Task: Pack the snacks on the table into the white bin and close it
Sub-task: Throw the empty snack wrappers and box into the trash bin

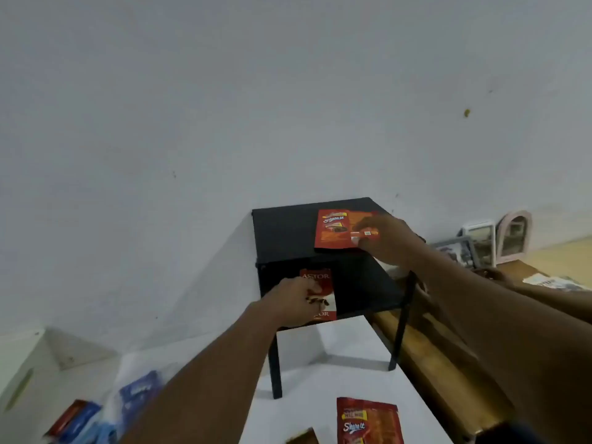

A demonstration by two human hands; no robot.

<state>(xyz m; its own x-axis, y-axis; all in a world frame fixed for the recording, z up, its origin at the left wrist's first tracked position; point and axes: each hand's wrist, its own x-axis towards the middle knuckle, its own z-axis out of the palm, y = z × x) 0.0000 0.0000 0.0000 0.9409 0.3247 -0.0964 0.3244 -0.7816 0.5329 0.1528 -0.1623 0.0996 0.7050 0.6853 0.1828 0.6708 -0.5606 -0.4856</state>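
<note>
Red snack packet (339, 229) lies flat on the right side of the top of a black stand (282, 232). The right hand (384, 241) pinches the packet's right edge between thumb and fingers. Below, the left hand (294, 302) is curled round a red and white box (320, 280), holding it upright at the left front of the stand's lower shelf. The stand rests on a white table (352, 341). A second red packet (366, 421) lies flat at the table's near edge. Blurred blue packets (137, 389) sit at the near left.
</note>
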